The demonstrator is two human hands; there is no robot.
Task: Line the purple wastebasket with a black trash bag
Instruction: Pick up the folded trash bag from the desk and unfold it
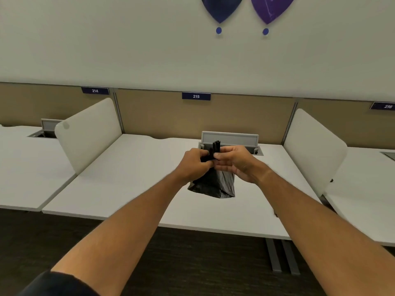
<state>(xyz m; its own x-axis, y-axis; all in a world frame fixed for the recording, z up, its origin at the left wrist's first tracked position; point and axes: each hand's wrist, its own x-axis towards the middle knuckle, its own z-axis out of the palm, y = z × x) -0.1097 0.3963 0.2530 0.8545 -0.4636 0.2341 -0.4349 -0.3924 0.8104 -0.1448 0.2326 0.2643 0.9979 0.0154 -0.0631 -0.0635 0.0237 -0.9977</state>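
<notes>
A folded black trash bag (214, 184) hangs in the air above the white desk (132, 184), held up by both hands. My left hand (193, 164) grips the bag's bunched top from the left. My right hand (234, 160) pinches the same top from the right, fingertips meeting the left hand's. A narrow end of the bag sticks up above the fingers. The lower part hangs crumpled below my hands. No purple wastebasket is in view.
White divider panels (89, 133) stand left and right of desk 215. A grey cable hatch (230, 138) stands open at the desk's back, just behind my hands. A tan partition and wall lie beyond. Dark carpet (192, 263) runs in front.
</notes>
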